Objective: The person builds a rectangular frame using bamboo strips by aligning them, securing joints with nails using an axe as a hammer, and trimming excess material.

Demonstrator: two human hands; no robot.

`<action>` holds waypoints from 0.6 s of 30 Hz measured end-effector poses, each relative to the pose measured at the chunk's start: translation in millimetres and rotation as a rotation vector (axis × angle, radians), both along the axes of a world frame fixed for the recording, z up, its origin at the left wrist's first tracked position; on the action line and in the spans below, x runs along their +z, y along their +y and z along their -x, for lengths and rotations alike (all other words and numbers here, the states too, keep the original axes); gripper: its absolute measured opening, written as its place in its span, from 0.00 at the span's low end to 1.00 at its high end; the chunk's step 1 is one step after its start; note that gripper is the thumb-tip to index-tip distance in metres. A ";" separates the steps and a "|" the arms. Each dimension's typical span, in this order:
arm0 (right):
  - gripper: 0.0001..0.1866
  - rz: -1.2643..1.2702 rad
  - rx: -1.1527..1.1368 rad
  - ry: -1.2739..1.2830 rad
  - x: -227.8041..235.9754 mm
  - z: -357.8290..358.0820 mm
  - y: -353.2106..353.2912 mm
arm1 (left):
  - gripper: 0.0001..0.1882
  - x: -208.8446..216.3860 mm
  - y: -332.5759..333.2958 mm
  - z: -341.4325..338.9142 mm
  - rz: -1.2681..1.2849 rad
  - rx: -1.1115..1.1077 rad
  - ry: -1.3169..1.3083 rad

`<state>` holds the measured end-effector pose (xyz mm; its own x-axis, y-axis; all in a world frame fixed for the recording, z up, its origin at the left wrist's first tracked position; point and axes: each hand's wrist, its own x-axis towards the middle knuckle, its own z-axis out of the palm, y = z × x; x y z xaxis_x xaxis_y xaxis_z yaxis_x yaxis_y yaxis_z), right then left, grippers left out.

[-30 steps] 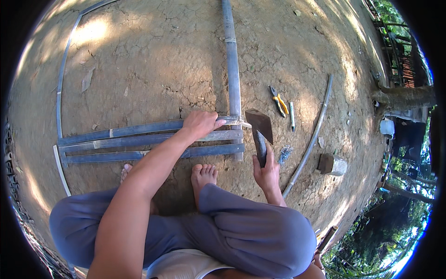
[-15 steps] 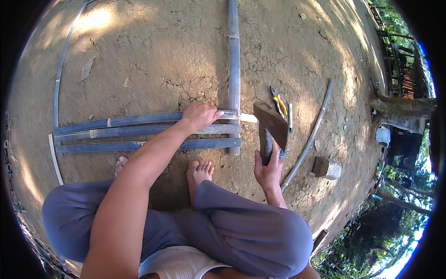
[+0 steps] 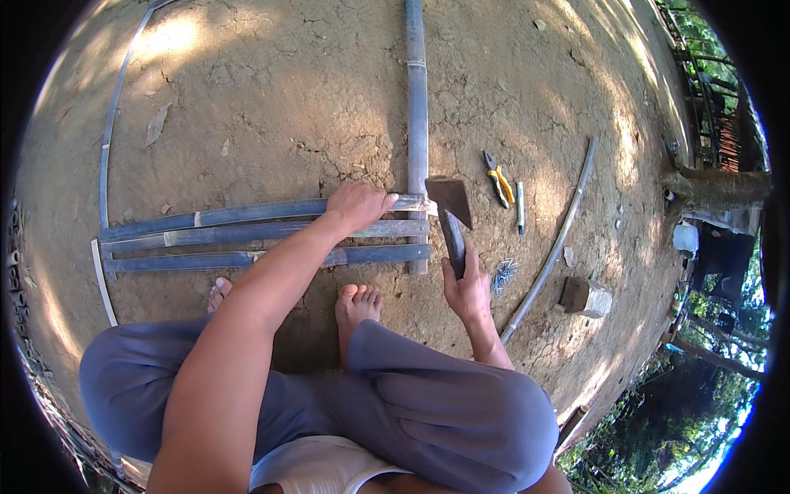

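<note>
My left hand [image 3: 360,206] is closed over the uppermost of three bamboo slats, gripping that bamboo slat [image 3: 271,212] near its right end with the thumb pointing right. The slats lie across an upright bamboo pole [image 3: 418,123] on the ground. In my right hand [image 3: 469,290] is the dark handle of a hatchet [image 3: 448,202] with a broad, flat, brown blade. Its blade is at the slat's pale, frayed end, just right of the pole, and covers part of it. Whether blade and slat touch, I cannot tell. The middle slat [image 3: 387,229] and lowest slat [image 3: 374,253] lie nearer my feet.
Right of the hatchet lie yellow-and-black pliers [image 3: 499,179], a marker-like stick [image 3: 520,207] and a bundle of nails [image 3: 504,276]. Beyond them are a long curved pole [image 3: 553,239] and a block [image 3: 586,296]. A thin bamboo strip [image 3: 107,165] runs along the left.
My right hand has swung the hatchet left and slightly down, bringing its blade to the slat's end. The pliers and nails are now uncovered. My left hand keeps its hold.
</note>
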<state>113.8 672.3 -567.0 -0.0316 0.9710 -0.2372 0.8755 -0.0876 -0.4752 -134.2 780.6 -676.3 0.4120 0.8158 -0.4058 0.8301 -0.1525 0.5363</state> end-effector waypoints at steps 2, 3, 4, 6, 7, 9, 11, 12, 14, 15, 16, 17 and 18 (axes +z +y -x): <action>0.28 -0.181 0.006 0.039 14.0 15.3 2.9 | 0.31 -0.9 1.2 5.9 -0.053 0.017 0.000; 0.27 -0.279 0.029 0.037 23.0 19.4 4.2 | 0.31 -0.7 2.1 4.5 -0.057 0.011 -0.006; 0.27 -0.376 0.052 0.037 27.0 21.1 4.1 | 0.31 -0.6 2.4 3.7 -0.060 0.006 -0.010; 0.26 -0.403 0.053 0.071 20.4 14.5 -0.6 | 0.31 0.6 4.3 4.1 -0.068 0.003 -0.010; 0.26 -0.418 0.049 0.085 13.8 7.9 -6.6 | 0.31 0.8 4.2 2.0 -0.071 0.000 -0.012; 0.27 -0.242 -0.146 0.183 -12.2 -7.0 -28.1 | 0.31 0.5 3.6 0.6 -0.080 -0.008 -0.024; 0.28 0.089 -0.421 0.341 -25.6 -16.7 -48.4 | 0.30 0.6 3.9 1.8 -0.093 -0.019 -0.043; 0.24 0.159 -0.552 0.408 -33.5 -21.5 -53.1 | 0.30 1.3 5.1 0.6 -0.087 -0.015 -0.038; 0.23 0.189 -0.573 0.285 -62.5 -55.1 -63.5 | 0.29 3.9 7.2 -6.5 -0.076 -0.022 -0.025; 0.22 0.210 -0.584 0.233 -72.6 -67.0 -66.6 | 0.29 4.1 8.2 -8.0 -0.087 -0.024 -0.014; 0.24 0.078 -0.498 -0.040 -66.9 -63.9 -60.9 | 0.29 2.3 7.6 -4.8 -0.096 -0.025 0.008; 0.25 -0.008 -0.507 -0.167 -62.2 -62.3 -51.3 | 0.29 0.9 7.3 -1.8 -0.106 -0.027 0.028; 0.25 -0.335 -0.381 -0.380 -57.5 -61.2 -40.8 | 0.29 0.7 6.1 -3.8 -0.108 -0.034 0.037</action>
